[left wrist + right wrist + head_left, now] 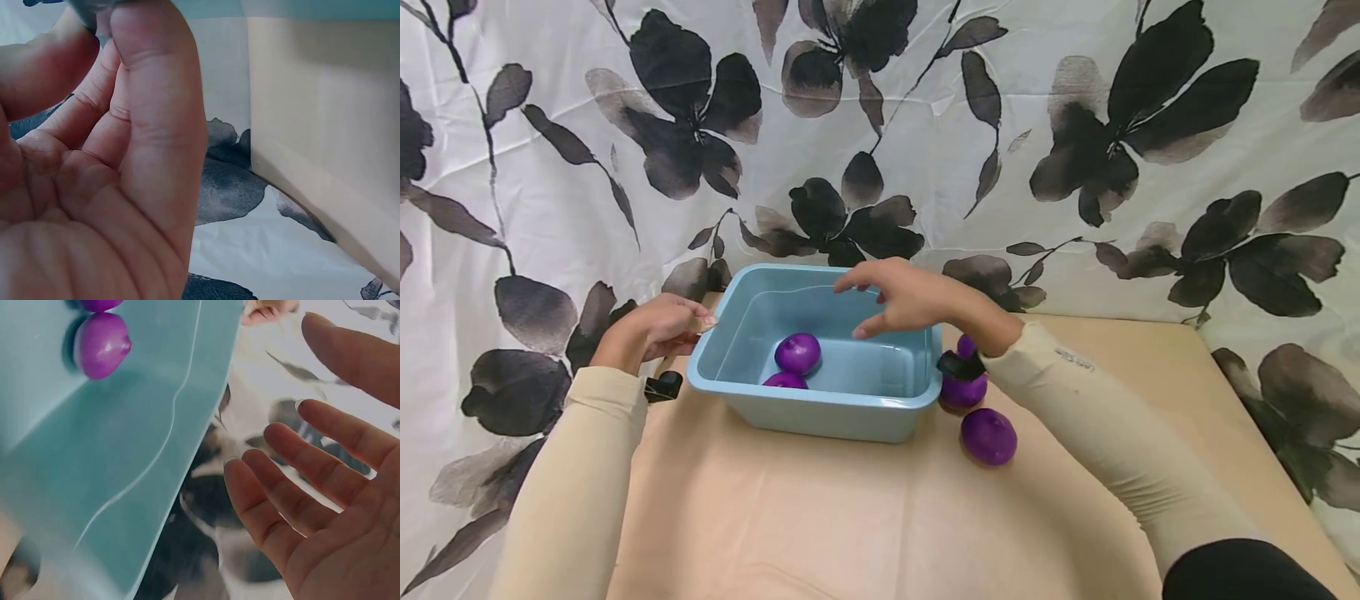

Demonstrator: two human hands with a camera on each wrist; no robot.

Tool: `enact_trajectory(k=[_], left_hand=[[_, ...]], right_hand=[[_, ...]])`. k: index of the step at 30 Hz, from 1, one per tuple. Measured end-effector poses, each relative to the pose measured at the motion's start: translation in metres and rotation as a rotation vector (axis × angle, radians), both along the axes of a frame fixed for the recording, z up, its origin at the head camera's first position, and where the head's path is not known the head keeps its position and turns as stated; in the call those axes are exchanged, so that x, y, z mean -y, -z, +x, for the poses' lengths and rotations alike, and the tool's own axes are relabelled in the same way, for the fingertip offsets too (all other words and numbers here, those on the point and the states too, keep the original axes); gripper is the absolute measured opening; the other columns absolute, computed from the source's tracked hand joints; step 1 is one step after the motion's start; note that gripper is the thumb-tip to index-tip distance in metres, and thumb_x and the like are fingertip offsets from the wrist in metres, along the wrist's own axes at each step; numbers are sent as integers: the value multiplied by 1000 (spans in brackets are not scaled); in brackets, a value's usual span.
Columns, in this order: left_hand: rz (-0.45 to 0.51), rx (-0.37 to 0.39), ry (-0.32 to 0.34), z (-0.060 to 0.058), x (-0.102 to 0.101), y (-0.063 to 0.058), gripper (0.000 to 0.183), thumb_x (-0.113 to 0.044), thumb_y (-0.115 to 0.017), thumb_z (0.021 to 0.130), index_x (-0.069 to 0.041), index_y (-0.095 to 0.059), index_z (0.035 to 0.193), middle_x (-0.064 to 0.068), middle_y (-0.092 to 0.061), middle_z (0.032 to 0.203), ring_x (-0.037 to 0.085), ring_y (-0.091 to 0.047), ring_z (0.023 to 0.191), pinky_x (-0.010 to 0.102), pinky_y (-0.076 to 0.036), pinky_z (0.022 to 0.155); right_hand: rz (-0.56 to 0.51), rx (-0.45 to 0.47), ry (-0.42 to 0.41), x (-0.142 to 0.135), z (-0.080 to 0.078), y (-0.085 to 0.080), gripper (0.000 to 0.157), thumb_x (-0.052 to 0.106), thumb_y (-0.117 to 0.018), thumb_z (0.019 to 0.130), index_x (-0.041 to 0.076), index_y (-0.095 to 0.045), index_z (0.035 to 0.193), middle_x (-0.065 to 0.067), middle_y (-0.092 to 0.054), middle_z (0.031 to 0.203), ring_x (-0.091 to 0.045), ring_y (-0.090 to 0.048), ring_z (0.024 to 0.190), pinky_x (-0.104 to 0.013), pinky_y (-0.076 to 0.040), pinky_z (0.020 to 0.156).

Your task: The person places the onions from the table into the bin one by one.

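Observation:
A light blue plastic tub (pixel 850 417) stands on the table. My left hand (pixel 666 329) is at its left end; in the left wrist view, the thumb and index finger (pixel 159 81) pinch the rim. Over the tub's far right part hovers my right hand (pixel 902 298), fingers spread and holding nothing. Inside the tub lie two glossy purple onions, one fully visible (pixel 797 353) and one partly hidden by the near wall. The right wrist view shows an onion (pixel 103 347) with a pointed tip, apart from the loosely extended right fingers (pixel 300 450).
Outside the tub's right end, another purple onion (pixel 988 436) lies on the tan table (pixel 790 517). More purple (pixel 962 393) shows behind it, partly covered by the right wrist's black strap (pixel 961 367). A white floral cloth (pixel 955 183) hangs behind the table.

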State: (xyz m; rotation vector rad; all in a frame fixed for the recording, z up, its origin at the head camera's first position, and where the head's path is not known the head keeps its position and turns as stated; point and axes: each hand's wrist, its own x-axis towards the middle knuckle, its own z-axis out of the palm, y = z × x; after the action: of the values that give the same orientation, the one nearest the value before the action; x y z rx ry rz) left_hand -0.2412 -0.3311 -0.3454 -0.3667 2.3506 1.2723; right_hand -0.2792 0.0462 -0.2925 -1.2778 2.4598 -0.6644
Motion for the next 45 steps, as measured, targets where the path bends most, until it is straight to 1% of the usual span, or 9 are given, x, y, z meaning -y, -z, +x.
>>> enact_trajectory(k=[3, 6, 12, 17, 22, 28, 35, 40, 45], left_hand=[[14, 5, -5, 2, 4, 2, 40, -11, -52, 106, 9, -49, 140, 2, -59, 97, 9, -64, 79, 22, -59, 73], [33, 13, -6, 3, 6, 4, 41, -12, -53, 106, 9, -48, 141, -1, -60, 94, 8, -63, 78, 21, -59, 72], [9, 14, -1, 3, 11, 3, 40, -12, -52, 106, 8, -48, 141, 2, -60, 97, 10, -63, 80, 22, -59, 72], [-11, 5, -7, 4, 20, -3, 40, -11, -53, 105, 9, -49, 140, 3, -59, 101, 11, -63, 82, 23, -59, 74], [-12, 21, -8, 5, 19, 1, 40, -13, -54, 106, 7, -49, 140, 0, -60, 96, 11, -62, 81, 23, -58, 72], [1, -5, -2, 0, 9, 3, 39, -14, -54, 106, 7, -51, 138, 3, -59, 100, 10, -63, 82, 23, -59, 74], [20, 1, -2, -1, 3, 0, 35, -15, -55, 107, 7, -53, 134, -1, -61, 93, 9, -64, 80, 23, -59, 73], [9, -14, 2, -1, 2, -2, 36, -13, -54, 107, 8, -51, 135, 2, -59, 98, 10, -65, 82, 24, -60, 74], [-3, 6, 10, 0, 3, -2, 36, -11, -52, 106, 8, -50, 137, 5, -58, 105, 9, -65, 83, 24, -61, 76]], right_hand=[[-60, 2, 71, -34, 10, 7, 62, 24, -83, 90, 13, -58, 145, -8, -61, 147, -31, -61, 130, -49, -56, 105], [-121, -36, 179, -71, 28, 24, 63, 22, -84, 89, 10, -58, 145, -10, -61, 147, -33, -64, 128, -52, -57, 103], [-202, -56, 481, -130, 77, 88, 60, 18, -83, 88, 3, -60, 141, -19, -65, 140, -40, -61, 129, -61, -52, 105], [-207, 3, 672, -142, 98, 141, 68, 21, -87, 84, -1, -58, 142, -24, -59, 145, -47, -59, 130, -61, -52, 104], [-146, 15, 718, -139, 112, 174, 79, 28, -93, 78, -2, -57, 141, -26, -57, 147, -50, -56, 132, -63, -49, 107], [-101, -35, 755, -139, 127, 186, 84, 27, -96, 73, -3, -57, 141, -27, -58, 144, -50, -55, 132, -67, -46, 107], [-173, -21, 797, -146, 134, 192, 83, 20, -99, 68, 4, -59, 140, -23, -63, 140, -47, -62, 127, -64, -52, 102], [-248, -2, 801, -149, 135, 185, 81, 17, -100, 65, 7, -63, 136, -22, -66, 135, -44, -67, 117, -60, -57, 95], [-313, 20, 770, -149, 140, 165, 80, 14, -100, 62, 8, -65, 134, -17, -68, 132, -41, -68, 117, -57, -58, 97]])
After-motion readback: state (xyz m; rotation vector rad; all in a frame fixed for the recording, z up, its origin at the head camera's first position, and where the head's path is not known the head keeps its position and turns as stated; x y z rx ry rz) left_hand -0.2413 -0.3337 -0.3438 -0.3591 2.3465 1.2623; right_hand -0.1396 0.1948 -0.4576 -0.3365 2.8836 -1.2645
